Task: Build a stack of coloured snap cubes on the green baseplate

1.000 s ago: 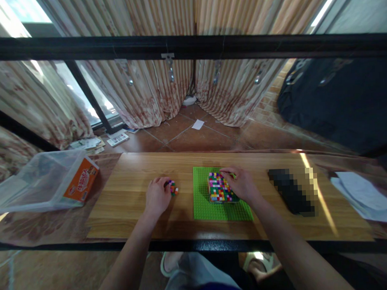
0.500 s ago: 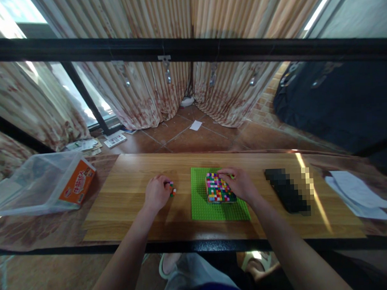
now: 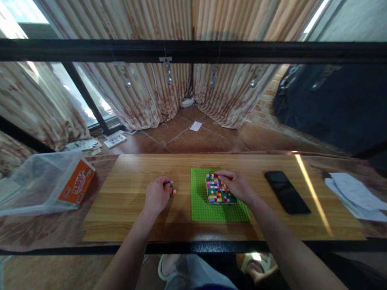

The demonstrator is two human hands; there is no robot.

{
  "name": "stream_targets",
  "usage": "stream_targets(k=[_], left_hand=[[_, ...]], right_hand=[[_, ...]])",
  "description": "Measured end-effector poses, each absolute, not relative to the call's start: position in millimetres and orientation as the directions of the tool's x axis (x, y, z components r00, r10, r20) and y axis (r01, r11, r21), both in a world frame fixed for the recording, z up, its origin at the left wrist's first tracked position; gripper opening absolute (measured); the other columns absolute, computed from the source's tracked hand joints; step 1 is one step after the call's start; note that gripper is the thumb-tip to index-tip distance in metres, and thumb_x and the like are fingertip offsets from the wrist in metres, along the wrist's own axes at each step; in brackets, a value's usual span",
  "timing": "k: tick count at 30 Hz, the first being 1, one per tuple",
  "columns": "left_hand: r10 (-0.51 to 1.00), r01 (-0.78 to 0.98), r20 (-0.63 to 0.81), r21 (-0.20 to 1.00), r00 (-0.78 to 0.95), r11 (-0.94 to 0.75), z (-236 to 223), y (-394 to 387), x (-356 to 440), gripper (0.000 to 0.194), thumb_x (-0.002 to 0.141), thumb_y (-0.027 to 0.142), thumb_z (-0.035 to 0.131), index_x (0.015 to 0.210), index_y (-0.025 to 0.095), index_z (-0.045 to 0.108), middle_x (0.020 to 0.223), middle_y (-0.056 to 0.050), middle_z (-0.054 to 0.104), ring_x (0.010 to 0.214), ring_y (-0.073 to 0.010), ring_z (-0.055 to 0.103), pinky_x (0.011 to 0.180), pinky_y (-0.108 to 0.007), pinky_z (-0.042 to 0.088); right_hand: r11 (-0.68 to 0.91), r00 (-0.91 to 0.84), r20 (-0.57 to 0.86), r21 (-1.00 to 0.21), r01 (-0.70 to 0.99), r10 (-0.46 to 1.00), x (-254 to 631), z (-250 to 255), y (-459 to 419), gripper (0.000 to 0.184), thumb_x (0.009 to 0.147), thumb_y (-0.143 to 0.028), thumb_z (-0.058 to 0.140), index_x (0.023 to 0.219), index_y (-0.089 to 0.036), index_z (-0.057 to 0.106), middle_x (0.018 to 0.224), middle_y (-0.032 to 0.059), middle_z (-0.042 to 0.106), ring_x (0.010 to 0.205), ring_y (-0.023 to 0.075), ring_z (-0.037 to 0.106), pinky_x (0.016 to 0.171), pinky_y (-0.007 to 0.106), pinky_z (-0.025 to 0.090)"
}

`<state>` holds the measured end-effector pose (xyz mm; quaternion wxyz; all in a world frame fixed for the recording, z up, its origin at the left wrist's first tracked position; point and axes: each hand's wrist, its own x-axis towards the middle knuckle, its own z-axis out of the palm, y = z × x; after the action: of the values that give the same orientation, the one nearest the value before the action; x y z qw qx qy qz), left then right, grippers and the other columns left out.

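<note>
A block built of many small coloured toy bricks [image 3: 218, 191] stands on the green studded baseplate [image 3: 203, 213]. My right hand [image 3: 238, 186] reaches over its far right corner, fingers pinched together at the top surface; whatever is between them is hidden. To the left, my left hand [image 3: 157, 194] rests on the wooden board with its fingers curled closed. Beside those fingertips lie several loose toy bricks [image 3: 173, 191], orange, green and white among them. A pink and purple bit shows right at the left fingertips, too small to tell if it is gripped.
A black phone [image 3: 287, 193] lies on the wooden board [image 3: 126, 225] to the right, with white papers [image 3: 359, 193] beyond it. At the far left a clear plastic bin [image 3: 37, 181] with an orange label lies on its side. A dark rail [image 3: 189, 49] crosses in front.
My right hand has shifted slightly left along the block's far edge. The left hand stays almost still beside the loose bricks.
</note>
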<state>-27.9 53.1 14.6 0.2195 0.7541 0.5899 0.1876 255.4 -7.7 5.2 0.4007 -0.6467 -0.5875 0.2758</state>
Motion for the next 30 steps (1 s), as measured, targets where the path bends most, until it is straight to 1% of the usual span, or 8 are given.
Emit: stream_targets(k=[8,13,17,20,23,26,28,30], left_hand=[[0.970,0.745,0.077,0.627,0.231,-0.227,17.6,50.3,-27.8,0.016,0.085,0.020,0.051,0.084,0.018,0.067,0.086,-0.005,0.072,0.074,-0.0173,0.065,0.069,-0.028,0.046],[0.957,0.681,0.149,0.676,0.247,-0.281,17.4,48.3,-24.9,0.017,0.084,0.019,0.050,0.085,0.019,0.067,0.086,-0.005,0.072,0.076,-0.0177,0.065,0.070,-0.029,0.047],[0.939,0.572,0.208,0.749,0.276,-0.334,23.8,40.9,-11.0,0.016,0.084,0.019,0.051,0.085,0.019,0.067,0.087,-0.005,0.071,0.079,-0.0179,0.064,0.073,-0.030,0.049],[0.925,0.440,0.230,0.828,0.302,-0.349,29.0,31.6,4.3,0.014,0.083,0.019,0.053,0.083,0.019,0.067,0.085,-0.004,0.071,0.080,-0.0169,0.064,0.076,-0.030,0.049],[0.938,0.291,0.194,0.915,0.288,-0.279,31.0,23.0,19.1,0.011,0.080,0.019,0.057,0.084,0.018,0.067,0.084,-0.004,0.070,0.079,-0.0165,0.064,0.077,-0.030,0.049],[0.948,0.113,0.114,0.982,0.297,-0.153,31.4,16.9,31.9,0.010,0.077,0.020,0.061,0.084,0.017,0.068,0.083,-0.003,0.070,0.078,-0.0158,0.064,0.077,-0.029,0.049],[0.946,0.009,0.062,0.998,0.318,-0.069,32.6,13.5,39.1,0.010,0.075,0.021,0.063,0.083,0.017,0.068,0.082,-0.003,0.070,0.077,-0.0147,0.063,0.076,-0.028,0.049],[0.942,-0.046,0.029,0.999,0.335,-0.014,35.5,10.2,45.1,0.011,0.073,0.021,0.066,0.083,0.017,0.068,0.080,-0.002,0.069,0.076,-0.0139,0.062,0.076,-0.027,0.048]], right_hand=[[0.002,0.123,0.102,-0.779,0.627,0.987,252.9,13.1,-3.6,0.024,0.085,-0.026,0.052,0.094,-0.023,0.074,0.097,0.0038,0.073,0.092,0.0194,0.067,0.086,0.035,0.049],[-0.023,0.110,0.075,-0.718,0.695,0.991,248.5,21.5,-1.7,0.023,0.085,-0.023,0.053,0.092,-0.024,0.074,0.096,0.0033,0.074,0.091,0.0195,0.067,0.085,0.034,0.049],[-0.025,0.124,0.099,-0.673,0.739,0.987,244.9,21.7,-4.0,0.027,0.086,-0.022,0.048,0.093,-0.023,0.074,0.097,0.0042,0.073,0.091,0.0199,0.067,0.085,0.034,0.050],[0.024,0.126,0.178,-0.661,0.750,0.976,243.3,18.1,-10.3,0.028,0.086,-0.023,0.049,0.103,-0.023,0.071,0.101,0.0051,0.072,0.096,0.0210,0.065,0.089,0.037,0.048],[0.071,0.200,0.326,-0.662,0.746,0.924,238.1,20.5,-21.8,0.031,0.088,-0.026,0.049,0.112,-0.022,0.067,0.106,0.0077,0.069,0.100,0.0222,0.062,0.091,0.040,0.047],[0.149,0.226,0.455,-0.652,0.744,0.861,225.7,33.6,-35.6,0.027,0.090,-0.028,0.049,0.108,-0.021,0.068,0.103,0.0084,0.068,0.099,0.0215,0.060,0.091,0.040,0.047],[0.215,0.171,0.472,-0.657,0.723,0.865,215.4,44.7,-43.3,0.023,0.091,-0.029,0.051,0.104,-0.024,0.069,0.101,0.0061,0.068,0.097,0.0198,0.060,0.089,0.037,0.048],[0.269,0.114,0.481,-0.653,0.708,0.869,206.7,53.3,-48.3,0.021,0.090,-0.028,0.053,0.105,-0.025,0.069,0.101,0.0051,0.068,0.097,0.0190,0.059,0.088,0.036,0.048]])
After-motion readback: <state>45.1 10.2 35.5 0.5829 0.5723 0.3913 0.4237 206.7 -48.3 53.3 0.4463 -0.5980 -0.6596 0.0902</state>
